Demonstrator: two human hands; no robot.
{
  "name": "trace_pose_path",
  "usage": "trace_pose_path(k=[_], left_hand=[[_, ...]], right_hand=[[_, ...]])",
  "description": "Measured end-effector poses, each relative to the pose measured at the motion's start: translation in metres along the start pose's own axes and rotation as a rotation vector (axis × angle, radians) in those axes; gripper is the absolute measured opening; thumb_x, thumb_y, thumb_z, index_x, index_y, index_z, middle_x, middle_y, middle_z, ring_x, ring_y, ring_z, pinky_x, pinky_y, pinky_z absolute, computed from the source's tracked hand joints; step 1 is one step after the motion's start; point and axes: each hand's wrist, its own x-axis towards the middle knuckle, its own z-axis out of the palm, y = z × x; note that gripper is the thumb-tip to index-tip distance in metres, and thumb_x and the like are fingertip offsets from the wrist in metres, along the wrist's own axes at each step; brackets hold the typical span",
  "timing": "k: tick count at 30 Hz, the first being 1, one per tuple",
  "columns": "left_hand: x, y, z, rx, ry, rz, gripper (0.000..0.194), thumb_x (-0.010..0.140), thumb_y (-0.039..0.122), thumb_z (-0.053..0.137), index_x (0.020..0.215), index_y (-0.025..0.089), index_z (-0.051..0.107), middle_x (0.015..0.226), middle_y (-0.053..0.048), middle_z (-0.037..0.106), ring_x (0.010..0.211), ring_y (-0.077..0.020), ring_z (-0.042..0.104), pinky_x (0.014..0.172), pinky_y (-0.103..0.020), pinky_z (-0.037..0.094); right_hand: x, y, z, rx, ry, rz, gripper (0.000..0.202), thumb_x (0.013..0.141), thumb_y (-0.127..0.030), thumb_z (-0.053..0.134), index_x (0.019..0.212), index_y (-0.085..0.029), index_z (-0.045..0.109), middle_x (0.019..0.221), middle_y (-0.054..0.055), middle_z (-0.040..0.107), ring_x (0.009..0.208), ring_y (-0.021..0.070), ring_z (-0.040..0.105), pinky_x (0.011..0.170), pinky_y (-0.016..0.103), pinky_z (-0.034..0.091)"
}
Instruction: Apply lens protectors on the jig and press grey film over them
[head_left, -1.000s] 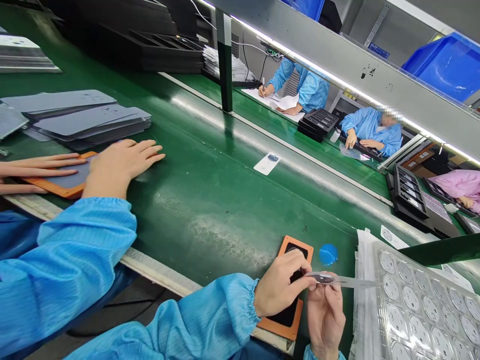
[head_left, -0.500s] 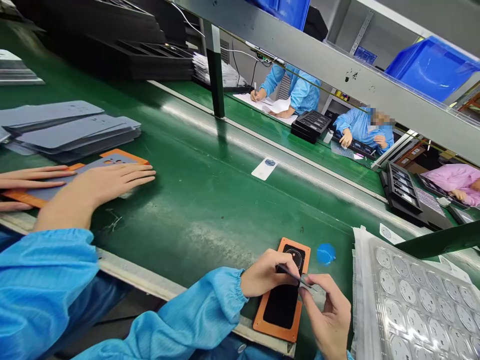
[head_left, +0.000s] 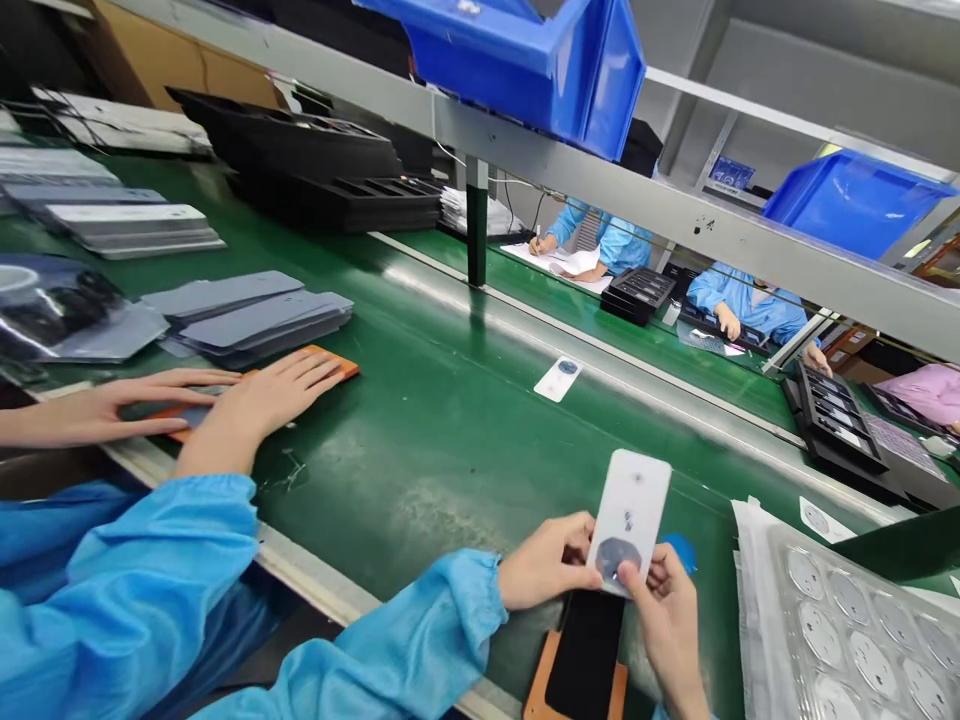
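Note:
A white rectangular plate [head_left: 637, 490] with a dark round patch near its lower end is held up at the lower right centre. My left hand [head_left: 551, 562] pinches its left edge, and my right hand [head_left: 667, 610] grips its lower right, the thumb on the round patch. Beneath the plate lies an orange frame [head_left: 541, 680] with a black insert [head_left: 589, 650], its upper part hidden by the plate and hands. A blue round piece [head_left: 681, 552] shows on the green table [head_left: 450, 450], just behind my right hand.
At left, a co-worker's hands [head_left: 259, 405] press on another orange frame [head_left: 341, 362] near stacked grey plates [head_left: 262, 318]. A clear tray of round pieces [head_left: 847, 620] stands at right. A metal beam with blue bins [head_left: 525, 60] crosses above.
The plate, seen edge-on before, has been raised and turned so its white face shows. The view has shifted, and the orange frame appears lower in the picture.

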Motion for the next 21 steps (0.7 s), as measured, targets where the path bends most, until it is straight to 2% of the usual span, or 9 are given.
trace_pose_path(k=[2,4,6,9,10,12,15,18,21], left_hand=[[0.023,0.001,-0.024,0.052,0.08,0.006,0.038,0.072,0.028,0.074,0.101,0.017,0.054,0.09,-0.004,0.074,0.08,-0.0182,0.068,0.076,-0.029,0.054],[0.056,0.004,-0.056,0.149,0.199,0.009,0.033,0.082,0.031,0.065,0.107,0.018,0.05,0.105,-0.008,0.071,0.096,-0.0189,0.067,0.087,-0.032,0.052],[0.095,0.007,-0.087,0.28,0.324,-0.011,0.033,0.085,0.03,0.063,0.112,0.017,0.05,0.12,-0.012,0.064,0.112,-0.0206,0.06,0.1,-0.035,0.046],[0.151,0.009,-0.124,0.495,0.44,-0.126,0.044,0.084,0.03,0.069,0.121,0.013,0.052,0.128,-0.016,0.057,0.119,-0.0275,0.054,0.106,-0.047,0.04],[0.166,0.008,-0.132,0.558,0.469,-0.168,0.044,0.086,0.032,0.068,0.123,0.013,0.053,0.129,-0.015,0.055,0.12,-0.0286,0.053,0.105,-0.05,0.04],[0.188,0.005,-0.144,0.661,0.52,-0.251,0.043,0.089,0.035,0.065,0.125,0.015,0.054,0.131,-0.013,0.053,0.121,-0.0293,0.052,0.104,-0.053,0.041],[0.21,0.0,-0.149,0.765,0.573,-0.373,0.042,0.091,0.037,0.062,0.126,0.016,0.055,0.133,-0.012,0.052,0.121,-0.0292,0.052,0.102,-0.053,0.043],[0.224,-0.005,-0.146,0.831,0.581,-0.463,0.041,0.091,0.035,0.063,0.125,0.016,0.055,0.133,-0.012,0.052,0.12,-0.0291,0.052,0.102,-0.053,0.044],[0.233,-0.007,-0.146,0.86,0.536,-0.486,0.044,0.088,0.03,0.066,0.126,0.011,0.053,0.131,-0.012,0.051,0.119,-0.0291,0.052,0.1,-0.053,0.044]], right_hand=[[0.035,-0.015,-0.003,0.181,0.122,0.02,0.04,0.073,-0.044,0.08,0.089,-0.015,0.058,0.09,0.007,0.07,0.083,0.019,0.066,0.074,0.027,0.052],[0.074,-0.028,-0.005,0.365,0.277,0.03,0.049,0.063,-0.043,0.086,0.093,-0.016,0.058,0.093,0.006,0.07,0.087,0.0184,0.066,0.075,0.026,0.052],[0.107,-0.033,-0.003,0.404,0.28,0.043,0.055,0.06,-0.046,0.085,0.099,-0.016,0.059,0.1,0.007,0.069,0.093,0.019,0.066,0.077,0.027,0.053],[0.121,-0.021,0.008,0.362,0.181,0.153,0.053,0.05,-0.043,0.088,0.083,-0.011,0.062,0.081,0.011,0.069,0.073,0.0214,0.067,0.066,0.031,0.054],[0.116,-0.014,0.013,0.338,0.162,0.176,0.054,0.047,-0.042,0.09,0.081,-0.01,0.063,0.077,0.011,0.068,0.068,0.0209,0.065,0.062,0.031,0.054],[0.091,-0.001,0.021,0.292,0.14,0.17,0.054,0.049,-0.043,0.09,0.085,-0.01,0.065,0.08,0.011,0.069,0.073,0.0206,0.066,0.068,0.031,0.054],[0.034,0.007,0.016,0.225,0.106,0.112,0.047,0.066,-0.048,0.083,0.093,-0.012,0.068,0.097,0.011,0.069,0.094,0.0214,0.066,0.085,0.032,0.053],[-0.025,0.0,-0.011,0.036,0.037,0.078,0.038,0.081,-0.047,0.072,0.101,-0.015,0.07,0.105,0.011,0.068,0.1,0.023,0.064,0.089,0.033,0.051],[-0.07,-0.014,-0.048,-0.193,0.116,0.018,0.032,0.086,-0.045,0.067,0.103,-0.018,0.072,0.107,0.01,0.068,0.103,0.0238,0.063,0.092,0.033,0.051]])
